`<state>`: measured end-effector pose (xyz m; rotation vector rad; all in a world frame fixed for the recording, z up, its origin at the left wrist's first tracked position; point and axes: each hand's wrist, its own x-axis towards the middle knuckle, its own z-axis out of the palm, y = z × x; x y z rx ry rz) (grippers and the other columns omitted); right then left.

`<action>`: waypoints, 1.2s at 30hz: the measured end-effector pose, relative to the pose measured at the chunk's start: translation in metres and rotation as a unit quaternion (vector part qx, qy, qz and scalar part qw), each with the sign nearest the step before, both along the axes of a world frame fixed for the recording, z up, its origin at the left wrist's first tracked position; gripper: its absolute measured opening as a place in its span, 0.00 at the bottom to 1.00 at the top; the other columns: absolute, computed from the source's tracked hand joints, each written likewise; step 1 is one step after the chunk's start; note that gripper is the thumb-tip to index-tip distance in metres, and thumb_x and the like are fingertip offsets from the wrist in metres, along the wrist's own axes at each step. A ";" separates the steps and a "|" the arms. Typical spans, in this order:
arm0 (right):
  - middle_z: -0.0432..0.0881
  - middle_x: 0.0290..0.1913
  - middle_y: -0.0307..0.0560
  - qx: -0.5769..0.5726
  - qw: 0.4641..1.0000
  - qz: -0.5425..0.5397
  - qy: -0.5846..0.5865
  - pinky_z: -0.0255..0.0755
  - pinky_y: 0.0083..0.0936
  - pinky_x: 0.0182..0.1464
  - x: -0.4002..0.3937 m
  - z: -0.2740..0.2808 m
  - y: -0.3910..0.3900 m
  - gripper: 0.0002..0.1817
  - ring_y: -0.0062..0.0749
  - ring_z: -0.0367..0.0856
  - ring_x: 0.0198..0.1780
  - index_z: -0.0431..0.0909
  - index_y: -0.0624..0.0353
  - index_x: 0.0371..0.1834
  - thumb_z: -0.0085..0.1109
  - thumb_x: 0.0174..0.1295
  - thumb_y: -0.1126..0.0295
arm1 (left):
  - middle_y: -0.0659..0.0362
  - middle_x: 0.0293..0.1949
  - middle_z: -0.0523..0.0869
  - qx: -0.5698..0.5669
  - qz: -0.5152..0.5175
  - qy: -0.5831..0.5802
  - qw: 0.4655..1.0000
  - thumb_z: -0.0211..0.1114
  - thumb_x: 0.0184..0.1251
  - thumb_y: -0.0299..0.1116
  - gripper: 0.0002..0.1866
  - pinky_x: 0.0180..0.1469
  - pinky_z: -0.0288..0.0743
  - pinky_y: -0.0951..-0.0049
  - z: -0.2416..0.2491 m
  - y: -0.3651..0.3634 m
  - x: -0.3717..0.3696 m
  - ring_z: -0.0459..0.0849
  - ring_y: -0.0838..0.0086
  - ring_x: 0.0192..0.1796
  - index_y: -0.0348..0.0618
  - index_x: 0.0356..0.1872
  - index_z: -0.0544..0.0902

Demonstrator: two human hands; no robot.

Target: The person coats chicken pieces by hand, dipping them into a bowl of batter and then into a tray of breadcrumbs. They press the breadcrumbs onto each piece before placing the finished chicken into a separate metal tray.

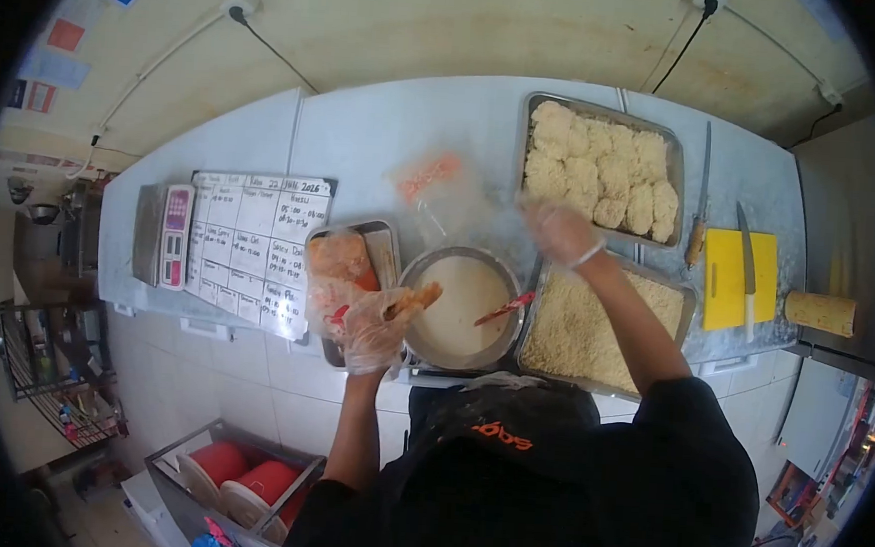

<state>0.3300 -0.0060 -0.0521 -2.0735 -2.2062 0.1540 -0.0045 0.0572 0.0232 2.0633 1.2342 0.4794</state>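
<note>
My left hand (pixel 372 332), in a clear plastic glove, grips a piece of raw meat (pixel 417 300) at the left rim of a metal bowl of pale batter (pixel 451 294). A red-handled utensil (pixel 506 308) rests in that bowl. Behind my left hand lies a metal tray (pixel 383 250) with orange-pink meat in it. My right hand (pixel 563 236), gloved and blurred, is over the near left corner of a tray of crumb-coated pieces (pixel 604 168); its fingertips are too smeared to read. Below it sits a tray of crumbs (pixel 599 329).
A plastic bag (pixel 442 199) lies behind the bowl. Left are a written whiteboard (pixel 256 247) and a scale (pixel 164 237). Right are a sharpening rod (pixel 703 195), a yellow board (pixel 723 281) with a knife (pixel 749 263), and a brown cylinder (pixel 821 313).
</note>
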 end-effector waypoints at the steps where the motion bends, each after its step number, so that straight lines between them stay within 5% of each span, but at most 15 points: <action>1: 0.79 0.29 0.56 0.022 0.990 0.034 0.132 0.75 0.43 0.37 -0.016 -0.006 -0.011 0.14 0.48 0.80 0.34 0.77 0.62 0.46 0.53 0.60 0.67 | 0.53 0.27 0.84 0.053 -0.001 -0.044 0.998 0.71 0.55 0.40 0.12 0.33 0.73 0.64 -0.009 -0.003 0.001 0.82 0.64 0.28 0.43 0.31 0.86; 3: 0.79 0.31 0.57 -0.104 0.978 -0.029 0.176 0.75 0.42 0.39 -0.059 0.023 -0.035 0.14 0.49 0.80 0.34 0.78 0.61 0.43 0.55 0.59 0.63 | 0.52 0.31 0.86 0.093 -0.062 0.008 0.994 0.70 0.55 0.38 0.12 0.38 0.76 0.63 -0.021 -0.008 0.000 0.84 0.61 0.34 0.41 0.36 0.86; 8: 0.82 0.36 0.54 0.049 0.980 0.009 0.191 0.75 0.41 0.45 -0.103 -0.063 -0.090 0.13 0.47 0.81 0.40 0.79 0.59 0.39 0.58 0.56 0.62 | 0.51 0.36 0.86 0.006 -0.231 0.193 0.954 0.65 0.58 0.39 0.11 0.47 0.76 0.57 -0.044 -0.041 -0.006 0.84 0.54 0.43 0.46 0.38 0.85; 12: 0.82 0.37 0.51 0.162 0.973 0.041 0.161 0.75 0.41 0.48 -0.098 -0.069 -0.106 0.10 0.46 0.81 0.43 0.81 0.56 0.36 0.60 0.53 0.65 | 0.50 0.34 0.85 0.007 -0.253 0.107 0.961 0.61 0.60 0.44 0.13 0.43 0.75 0.53 -0.042 -0.065 -0.015 0.84 0.53 0.40 0.49 0.38 0.84; 15: 0.83 0.38 0.51 0.002 0.994 0.012 0.109 0.74 0.40 0.49 -0.091 -0.027 -0.098 0.10 0.46 0.81 0.44 0.82 0.55 0.36 0.59 0.53 0.66 | 0.50 0.37 0.86 -0.032 -0.200 0.178 0.963 0.62 0.61 0.46 0.14 0.46 0.75 0.54 -0.021 -0.059 -0.004 0.84 0.52 0.42 0.50 0.40 0.85; 19: 0.82 0.34 0.51 0.071 0.984 0.043 0.155 0.73 0.41 0.45 -0.094 -0.048 -0.097 0.07 0.47 0.79 0.42 0.81 0.57 0.29 0.57 0.52 0.67 | 0.49 0.40 0.86 -0.054 -0.140 0.112 0.982 0.62 0.61 0.47 0.16 0.48 0.75 0.57 -0.066 -0.030 -0.007 0.84 0.54 0.45 0.50 0.44 0.86; 21: 0.82 0.32 0.53 0.089 0.980 0.024 0.179 0.72 0.43 0.43 -0.095 -0.044 -0.095 0.07 0.49 0.80 0.40 0.82 0.57 0.27 0.58 0.53 0.66 | 0.48 0.41 0.86 0.052 -0.139 0.133 0.980 0.62 0.61 0.47 0.18 0.49 0.75 0.56 -0.073 -0.031 -0.011 0.84 0.53 0.46 0.50 0.47 0.84; 22: 0.82 0.33 0.53 0.045 0.982 0.021 0.181 0.73 0.44 0.44 -0.095 -0.038 -0.096 0.08 0.49 0.80 0.40 0.82 0.57 0.28 0.58 0.55 0.65 | 0.48 0.42 0.86 0.104 -0.138 0.144 0.974 0.63 0.61 0.47 0.19 0.49 0.75 0.55 -0.075 -0.034 -0.013 0.84 0.53 0.46 0.50 0.48 0.84; 24: 0.82 0.33 0.54 -0.045 0.981 0.012 0.188 0.73 0.45 0.45 -0.098 -0.024 -0.098 0.10 0.50 0.81 0.40 0.82 0.57 0.31 0.58 0.57 0.62 | 0.47 0.43 0.85 0.007 -0.171 0.219 0.961 0.63 0.61 0.47 0.20 0.51 0.74 0.54 -0.078 -0.044 -0.015 0.83 0.52 0.47 0.49 0.50 0.82; 28: 0.80 0.31 0.55 -0.027 0.973 -0.024 0.227 0.72 0.46 0.43 -0.110 -0.038 -0.109 0.10 0.52 0.80 0.38 0.81 0.58 0.28 0.56 0.58 0.63 | 0.44 0.42 0.85 -0.032 -0.169 0.341 0.924 0.63 0.60 0.48 0.22 0.50 0.74 0.52 -0.066 -0.076 -0.004 0.83 0.49 0.47 0.46 0.51 0.80; 36: 0.80 0.31 0.53 0.168 0.956 -0.005 0.241 0.71 0.46 0.42 -0.122 -0.030 -0.128 0.08 0.50 0.78 0.37 0.81 0.55 0.27 0.55 0.59 0.66 | 0.44 0.37 0.85 0.012 -0.149 0.280 0.948 0.63 0.60 0.49 0.20 0.47 0.75 0.51 -0.081 -0.060 0.000 0.84 0.48 0.42 0.41 0.42 0.83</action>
